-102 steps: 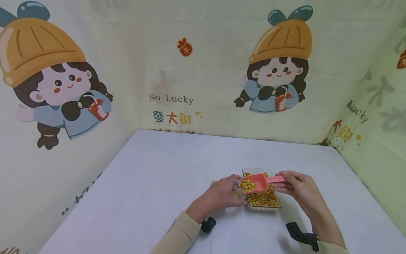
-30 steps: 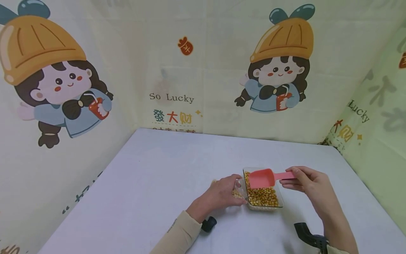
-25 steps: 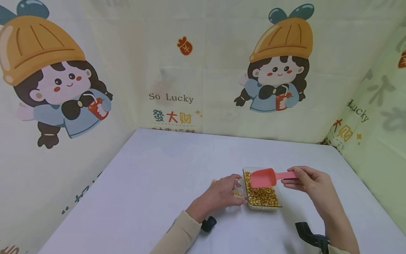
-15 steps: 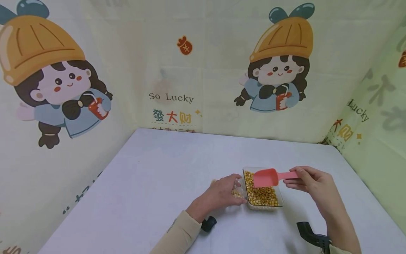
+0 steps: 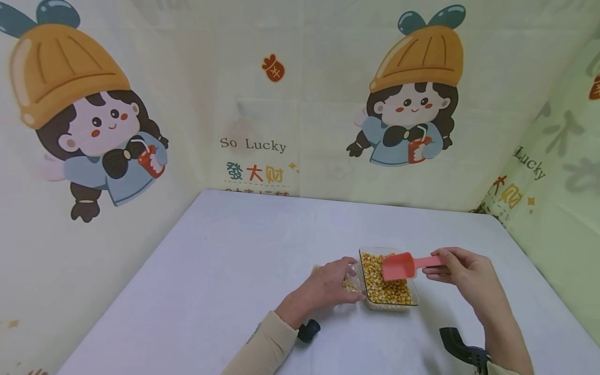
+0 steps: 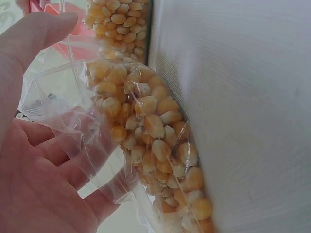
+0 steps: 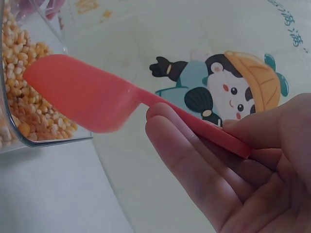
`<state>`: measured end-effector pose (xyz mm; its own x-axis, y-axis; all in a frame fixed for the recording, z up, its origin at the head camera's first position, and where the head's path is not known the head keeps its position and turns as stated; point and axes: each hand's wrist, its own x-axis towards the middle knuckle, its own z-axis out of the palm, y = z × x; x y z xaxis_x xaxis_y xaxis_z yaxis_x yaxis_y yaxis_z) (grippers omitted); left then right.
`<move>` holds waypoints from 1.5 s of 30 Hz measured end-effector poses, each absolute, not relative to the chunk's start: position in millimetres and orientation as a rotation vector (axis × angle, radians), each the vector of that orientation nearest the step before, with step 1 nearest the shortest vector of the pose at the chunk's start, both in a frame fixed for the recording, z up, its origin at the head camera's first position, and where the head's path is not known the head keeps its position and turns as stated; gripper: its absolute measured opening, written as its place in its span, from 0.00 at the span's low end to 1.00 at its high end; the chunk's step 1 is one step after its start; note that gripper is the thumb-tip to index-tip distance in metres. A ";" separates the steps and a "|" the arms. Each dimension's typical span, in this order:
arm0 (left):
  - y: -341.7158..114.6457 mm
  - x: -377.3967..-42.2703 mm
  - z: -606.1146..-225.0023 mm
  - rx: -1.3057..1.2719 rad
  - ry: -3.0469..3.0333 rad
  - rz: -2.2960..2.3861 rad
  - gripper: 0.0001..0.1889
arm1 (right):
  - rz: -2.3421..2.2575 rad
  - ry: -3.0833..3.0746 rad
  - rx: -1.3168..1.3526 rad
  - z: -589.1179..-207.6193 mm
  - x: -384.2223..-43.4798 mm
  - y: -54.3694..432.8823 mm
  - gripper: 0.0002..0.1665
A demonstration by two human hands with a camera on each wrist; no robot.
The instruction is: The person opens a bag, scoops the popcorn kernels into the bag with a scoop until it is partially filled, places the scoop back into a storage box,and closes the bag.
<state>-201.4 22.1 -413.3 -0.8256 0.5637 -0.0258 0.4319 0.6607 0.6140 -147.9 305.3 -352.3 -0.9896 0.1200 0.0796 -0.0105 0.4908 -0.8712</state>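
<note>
My right hand (image 5: 469, 273) pinches the handle of a pink scoop (image 5: 398, 266) between thumb and fingers. The scoop's bowl holds no kernels and hangs over a clear rectangular container (image 5: 412, 302) of yellow corn kernels (image 5: 389, 291). In the right wrist view the scoop (image 7: 82, 92) shows its underside, close by the container's rim. At the container's left side, my left hand (image 5: 330, 284) curves round the mouth of a clear plastic bag (image 6: 77, 126). Corn kernels (image 6: 155, 131) fill the lower part of this bag, which lies on the table.
The white table (image 5: 234, 291) reaches back to a printed cloth backdrop (image 5: 323, 104). Black wrist-worn devices show at the left wrist (image 5: 309, 331) and the right wrist (image 5: 461, 346).
Earlier the scoop carried kernels over the bag's mouth; it then emptied and moved right, over the container. Lately it has shifted slightly further right and down. My left hand stays in place.
</note>
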 end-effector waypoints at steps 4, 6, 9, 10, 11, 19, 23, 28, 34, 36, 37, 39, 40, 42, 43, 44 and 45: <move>21.8 -202.0 -411.8 0.805 2.662 0.897 0.41 | 1.469 -2.635 -0.133 -350.5 -148.4 302.2 0.28; 21.6 -202.3 -411.3 0.804 2.663 0.893 0.41 | 1.445 -2.651 -0.150 -349.9 -148.8 300.3 0.27; 21.2 -203.0 -411.2 0.811 2.664 0.896 0.41 | 1.410 -2.666 -0.167 -349.3 -149.4 298.2 0.26; 21.1 -203.3 -411.1 0.814 2.665 0.896 0.41 | 1.402 -2.669 -0.171 -349.2 -149.6 297.6 0.26; 21.0 -203.4 -410.9 0.816 2.665 0.895 0.41 | 1.395 -2.674 -0.176 -348.8 -149.6 296.9 0.26; 21.1 -203.1 -411.6 0.820 2.673 0.894 0.41 | 1.306 -2.716 -0.204 -350.3 -150.6 290.5 0.25; 22.1 -202.7 -413.1 0.819 2.671 0.897 0.40 | 1.274 -2.718 -0.208 -351.7 -149.8 287.8 0.23; 23.3 -201.4 -415.1 0.800 2.662 0.905 0.40 | 1.240 -2.728 -0.220 -353.9 -148.9 284.4 0.22; 25.6 -200.9 -417.1 0.790 2.667 0.894 0.40 | 1.247 -2.747 -0.246 -357.2 -150.6 283.0 0.22; 26.2 -200.7 -417.5 0.792 2.667 0.895 0.40 | 1.244 -2.752 -0.251 -358.1 -151.5 283.5 0.22; 26.5 -200.6 -417.7 0.793 2.666 0.897 0.40 | 1.247 -2.754 -0.248 -358.4 -151.9 284.0 0.22; 27.2 -200.6 -418.0 0.794 2.670 0.893 0.40 | 1.258 -2.755 -0.247 -359.4 -152.6 284.6 0.22; 27.7 -200.6 -418.1 0.794 2.672 0.890 0.40 | 1.266 -2.755 -0.243 -360.0 -153.0 285.1 0.22; 28.7 -200.6 -418.5 0.791 2.675 0.885 0.40 | 1.279 -2.756 -0.239 -361.3 -153.7 286.2 0.23; 29.1 -200.6 -418.7 0.789 2.675 0.884 0.40 | 1.279 -2.757 -0.240 -362.1 -154.1 286.7 0.23; 29.7 -200.6 -418.8 0.787 2.676 0.882 0.40 | 1.274 -2.759 -0.246 -362.9 -154.5 287.1 0.23; 30.2 -200.5 -419.1 0.784 2.677 0.882 0.40 | 1.282 -2.756 -0.248 -363.8 -155.0 287.7 0.23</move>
